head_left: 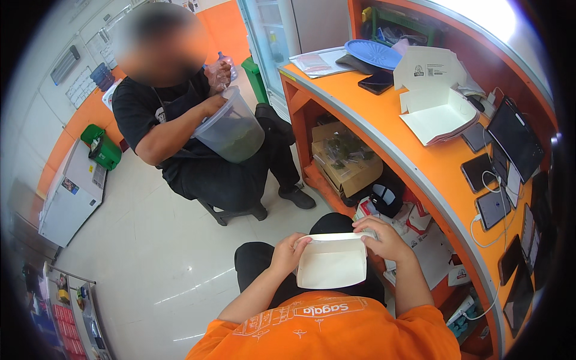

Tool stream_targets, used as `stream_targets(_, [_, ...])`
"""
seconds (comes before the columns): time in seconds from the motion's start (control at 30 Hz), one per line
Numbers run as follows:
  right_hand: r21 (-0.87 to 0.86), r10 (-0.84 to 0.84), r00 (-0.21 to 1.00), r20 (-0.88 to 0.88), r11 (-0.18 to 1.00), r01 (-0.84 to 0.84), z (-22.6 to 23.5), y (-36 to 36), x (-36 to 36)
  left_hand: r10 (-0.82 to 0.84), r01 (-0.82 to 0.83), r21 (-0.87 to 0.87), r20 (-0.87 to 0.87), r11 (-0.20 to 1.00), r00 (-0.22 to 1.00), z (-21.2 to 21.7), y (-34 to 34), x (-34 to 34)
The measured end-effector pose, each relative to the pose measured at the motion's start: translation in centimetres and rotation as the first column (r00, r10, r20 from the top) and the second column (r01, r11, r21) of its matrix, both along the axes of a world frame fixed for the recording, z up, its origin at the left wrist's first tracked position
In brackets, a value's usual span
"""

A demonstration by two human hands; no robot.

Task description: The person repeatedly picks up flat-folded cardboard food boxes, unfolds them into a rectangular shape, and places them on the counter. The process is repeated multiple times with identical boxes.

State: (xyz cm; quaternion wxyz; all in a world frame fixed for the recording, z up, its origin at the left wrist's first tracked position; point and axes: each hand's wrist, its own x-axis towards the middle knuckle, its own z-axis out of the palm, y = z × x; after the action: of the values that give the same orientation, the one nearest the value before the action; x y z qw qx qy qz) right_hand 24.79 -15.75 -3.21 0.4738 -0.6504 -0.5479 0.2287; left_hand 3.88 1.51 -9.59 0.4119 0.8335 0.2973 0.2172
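Left hand [289,253] and right hand [382,238] hold a white paper box [332,264] over the lap

The left hand is closed on the box's far left corner, its fingers bent over the rim. The right hand grips the far right corner, thumb toward the inside. The box is open at the top, its hollow facing up, between the person's dark-clad knees.

To the right stands an orange desk [336,90] with a curved front edge. Under it, a cardboard carton [354,171] carries clear plastic bags, and a black-and-white cap [386,199] lies nearer. On top, a blue round tray [373,54] lies near the far end, with a black phone [377,83] by the front edge. Open paper boxes [441,114] sit stacked nearer, about midway across. A tablet [517,138] leans along the back edge, with phones and white cables before it.

Across the floor, a seated co-worker [174,132] has one hand inside a translucent bucket [234,129].
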Motion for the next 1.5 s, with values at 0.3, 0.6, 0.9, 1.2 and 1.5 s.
stream_targets(0.3, [-0.248,0.044,0.866,0.498,0.964,0.093,-0.1,1.5,-1.5,-0.078,0.078,-0.023,0.020,0.997,0.997,0.5,-0.4,-0.2])
stream_targets(0.6, [-0.111,0.013,0.782,0.623,0.991,0.073,-0.5,2.0,-2.9,-0.317,0.347,0.416,-0.144,0.840,0.938,2.7,-0.1,0.7])
stream_targets(0.9, [-0.168,0.111,0.689,0.716,0.986,0.016,-0.8,3.1,-3.1,-0.315,0.331,0.406,-0.109,0.852,0.943,2.5,-0.1,1.1])
stream_targets(1.2, [-0.332,-0.112,0.987,0.112,0.933,0.143,-4.0,-2.3,3.1,-0.131,0.118,-0.329,-0.016,0.937,0.991,-1.4,3.7,-0.1])
stream_targets(1.5, [-0.188,-0.116,0.979,0.167,0.971,0.147,-8.3,-8.1,-3.3,-0.323,0.307,-0.104,-0.236,0.946,0.916,-1.6,0.1,-4.1])
